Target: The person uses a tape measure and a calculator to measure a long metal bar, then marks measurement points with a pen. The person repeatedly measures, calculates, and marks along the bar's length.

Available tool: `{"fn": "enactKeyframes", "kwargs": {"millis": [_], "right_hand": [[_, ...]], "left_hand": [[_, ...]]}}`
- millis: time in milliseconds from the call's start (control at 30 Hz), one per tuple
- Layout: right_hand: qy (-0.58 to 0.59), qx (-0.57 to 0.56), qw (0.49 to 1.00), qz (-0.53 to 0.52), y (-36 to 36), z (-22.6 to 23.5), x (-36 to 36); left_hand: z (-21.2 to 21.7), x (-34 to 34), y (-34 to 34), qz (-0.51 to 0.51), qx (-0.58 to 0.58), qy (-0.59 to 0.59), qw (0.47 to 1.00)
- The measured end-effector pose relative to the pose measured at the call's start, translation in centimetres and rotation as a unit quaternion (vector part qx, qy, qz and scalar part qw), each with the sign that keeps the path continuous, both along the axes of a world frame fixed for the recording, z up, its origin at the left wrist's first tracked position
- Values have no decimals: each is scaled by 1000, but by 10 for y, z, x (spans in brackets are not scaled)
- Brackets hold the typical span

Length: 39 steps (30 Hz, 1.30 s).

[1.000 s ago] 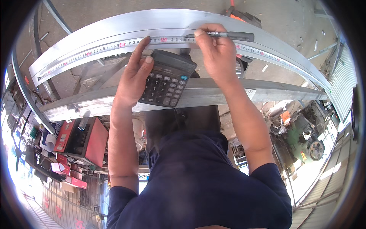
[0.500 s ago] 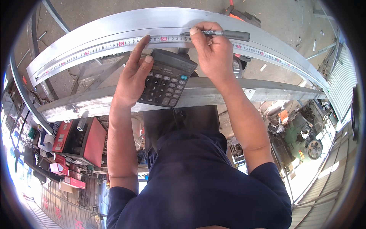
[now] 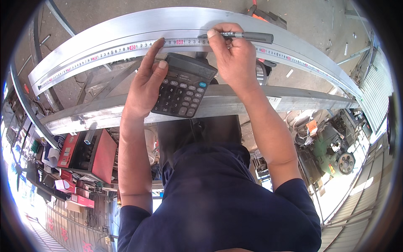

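Note:
A long pale metal bar (image 3: 126, 27) arcs across the far side of the view, with a measuring tape (image 3: 111, 52) stretched along its near edge. My left hand (image 3: 145, 86) grips a black calculator (image 3: 182, 90) by its left side, the thumb over its front. The left index fingertip rests on the tape. In my right hand (image 3: 235, 59) is a black marker pen (image 3: 258, 38), pinched between thumb and fingers. Its tip touches or hovers just over the bar at the tape's upper edge; I cannot tell which.
Nearer to me a second metal beam (image 3: 302, 100) runs crosswise, below both hands. A red machine housing (image 3: 90, 155) stands at the lower left, a green machine (image 3: 336, 147) at the right. An orange and black tool (image 3: 268, 17) lies on the floor beyond the bar.
The pen and my right hand have shifted very slightly left. My left hand still holds the calculator in nearly the same place.

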State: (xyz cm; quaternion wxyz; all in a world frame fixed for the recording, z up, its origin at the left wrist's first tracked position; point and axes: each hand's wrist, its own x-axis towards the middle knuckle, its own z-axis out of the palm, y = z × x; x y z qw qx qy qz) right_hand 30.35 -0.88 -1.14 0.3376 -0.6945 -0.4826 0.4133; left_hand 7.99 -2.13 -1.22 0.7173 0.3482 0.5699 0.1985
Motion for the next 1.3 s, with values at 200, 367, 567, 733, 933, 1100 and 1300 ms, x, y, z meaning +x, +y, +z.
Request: {"fn": "enactKeyframes", "kwargs": {"millis": [200, 367, 567, 733, 933, 1100, 1300], "right_hand": [[-6, -2, 1000, 6, 0, 1, 0], [-8, 7, 1000, 3, 0, -1, -1], [-10, 10, 1000, 5, 0, -2, -1], [-19, 10, 1000, 12, 0, -2, -1], [-17, 5, 1000, 9, 0, -1, -1], [-25, 8, 1000, 16, 1, -3, -1], [-22, 3, 1000, 7, 1, -2, -2]], "left_hand": [[-1, 0, -1, 0, 12, 2, 1000], [-3, -3, 1, -11, -17, -13, 1000], [-2, 0, -1, 5, 9, -3, 1000], [0, -1, 0, -3, -5, -6, 1000], [-1, 0, -1, 4, 8, -1, 1000], [-2, -1, 0, -1, 0, -8, 1000], [-2, -3, 1, -7, -8, -12, 1000]]}}
